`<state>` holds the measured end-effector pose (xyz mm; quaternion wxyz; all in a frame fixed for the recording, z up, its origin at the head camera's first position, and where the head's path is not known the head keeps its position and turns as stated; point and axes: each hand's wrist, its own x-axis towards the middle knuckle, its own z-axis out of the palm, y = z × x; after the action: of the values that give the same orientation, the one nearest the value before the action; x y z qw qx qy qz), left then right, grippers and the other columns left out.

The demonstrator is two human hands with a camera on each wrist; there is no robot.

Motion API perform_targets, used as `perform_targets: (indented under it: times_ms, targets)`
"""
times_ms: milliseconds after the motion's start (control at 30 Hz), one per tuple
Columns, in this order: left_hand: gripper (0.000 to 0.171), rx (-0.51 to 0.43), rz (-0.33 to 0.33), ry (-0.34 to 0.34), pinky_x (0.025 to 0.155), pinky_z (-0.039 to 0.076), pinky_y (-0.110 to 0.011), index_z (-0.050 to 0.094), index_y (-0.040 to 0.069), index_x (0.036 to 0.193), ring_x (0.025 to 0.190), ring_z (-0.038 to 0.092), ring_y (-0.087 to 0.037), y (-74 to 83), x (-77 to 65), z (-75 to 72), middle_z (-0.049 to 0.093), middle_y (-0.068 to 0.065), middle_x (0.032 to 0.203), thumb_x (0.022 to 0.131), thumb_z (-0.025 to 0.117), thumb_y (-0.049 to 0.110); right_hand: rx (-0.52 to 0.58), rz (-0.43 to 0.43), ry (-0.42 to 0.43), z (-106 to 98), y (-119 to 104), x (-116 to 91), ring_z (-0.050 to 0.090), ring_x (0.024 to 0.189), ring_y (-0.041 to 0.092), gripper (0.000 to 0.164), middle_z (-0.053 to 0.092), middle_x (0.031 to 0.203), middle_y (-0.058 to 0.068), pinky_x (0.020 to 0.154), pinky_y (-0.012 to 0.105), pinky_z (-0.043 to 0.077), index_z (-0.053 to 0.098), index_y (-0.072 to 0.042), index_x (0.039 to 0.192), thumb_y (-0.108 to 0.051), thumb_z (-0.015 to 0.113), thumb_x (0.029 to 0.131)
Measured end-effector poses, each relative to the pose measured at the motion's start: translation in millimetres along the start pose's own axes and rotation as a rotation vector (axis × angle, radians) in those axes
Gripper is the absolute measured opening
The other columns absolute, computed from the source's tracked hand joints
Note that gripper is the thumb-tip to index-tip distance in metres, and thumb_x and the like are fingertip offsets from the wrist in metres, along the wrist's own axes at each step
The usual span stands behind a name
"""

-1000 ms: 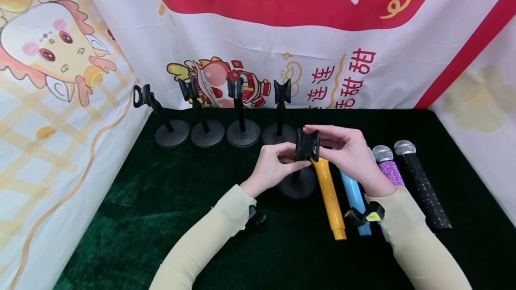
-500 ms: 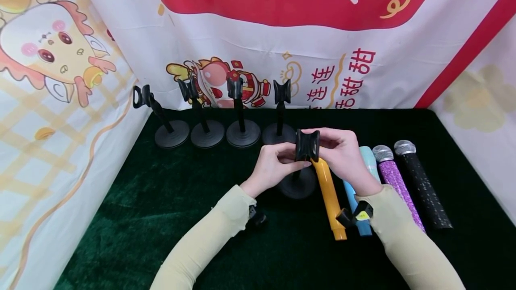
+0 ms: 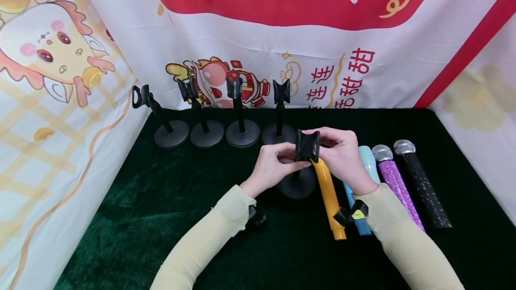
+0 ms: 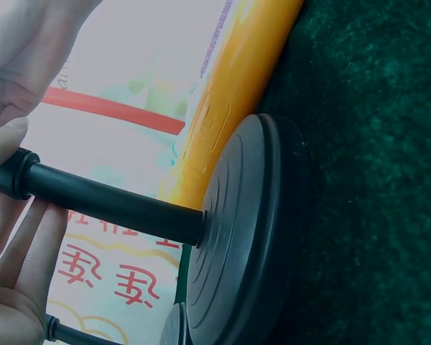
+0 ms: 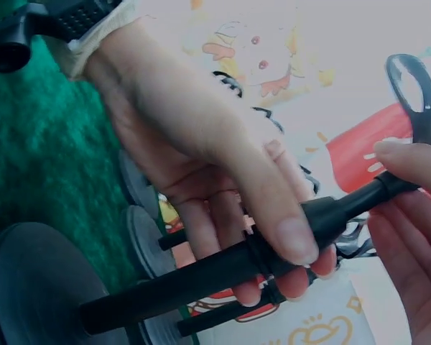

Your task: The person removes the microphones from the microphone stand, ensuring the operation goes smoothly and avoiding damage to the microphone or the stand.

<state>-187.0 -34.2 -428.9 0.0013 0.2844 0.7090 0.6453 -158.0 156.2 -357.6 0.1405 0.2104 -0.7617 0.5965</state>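
Observation:
A black desktop microphone stand (image 3: pixel 297 186) stands upright on its round base, its clip (image 3: pixel 307 147) facing me in the head view. My left hand (image 3: pixel 270 164) grips its pole just below the clip, thumb on the near side and fingers behind. On the other side, my right hand (image 3: pixel 340 155) holds the upper part by the clip, its fingertips partly hidden behind it. The right wrist view shows the left hand (image 5: pixel 201 136) around the pole's collar and the right hand (image 5: pixel 416 187) higher, at the neck. An orange microphone (image 3: pixel 330 196) lies right beside the base.
Several matching stands (image 3: pixel 243 133) line the back left of the dark green cloth (image 3: pixel 169 200). Right of the orange microphone lie blue (image 3: pixel 363 227), mint (image 3: pixel 368 158), purple glitter (image 3: pixel 397 182) and black speckled (image 3: pixel 425 187) microphones. Printed curtains (image 3: pixel 258 39) enclose the back and sides.
My right hand has shifted left and slightly down, closer against the stand's clip, uncovering more of the mint and purple microphones. The left hand and the stand stay in place.

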Motion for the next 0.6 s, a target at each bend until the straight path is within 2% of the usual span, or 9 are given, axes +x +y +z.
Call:
perform_targets:
  times_ms: [300,467,600]
  targets:
    - [0.024,0.001,0.015,-0.001,0.077,0.062,-0.033,0.077,0.016,0.109,0.089,0.074,-0.014,-0.8,0.5,-0.4,0.075,0.006,0.102,0.086,0.084,0.017,0.029,-0.068,0.029,1.4,4.9,-1.7,0.071,0.077,0.023,0.020,0.076,0.092,0.007,0.064,0.026,0.057,0.080,-0.009,0.106,-0.002,0.080,0.088]
    - [0.024,-0.003,0.018,0.001,0.077,0.062,-0.033,0.077,0.016,0.108,0.088,0.074,-0.015,-0.5,-0.1,-0.8,0.075,0.006,0.101,0.086,0.085,0.018,-0.009,-0.052,-0.008,-0.8,7.7,1.4,0.071,0.080,0.020,0.021,0.076,0.091,0.004,0.071,0.028,0.060,0.079,-0.006,0.106,0.002,0.079,0.087]
    - [0.024,-0.003,0.030,-0.003,0.077,0.062,-0.033,0.077,0.016,0.109,0.089,0.074,-0.015,-1.1,-0.4,-1.3,0.075,0.006,0.102,0.086,0.084,0.019,-0.014,-0.046,-0.035,-1.8,6.7,4.5,0.072,0.085,0.019,0.021,0.077,0.096,0.007,0.075,0.030,0.060,0.078,0.000,0.104,0.009,0.078,0.085]
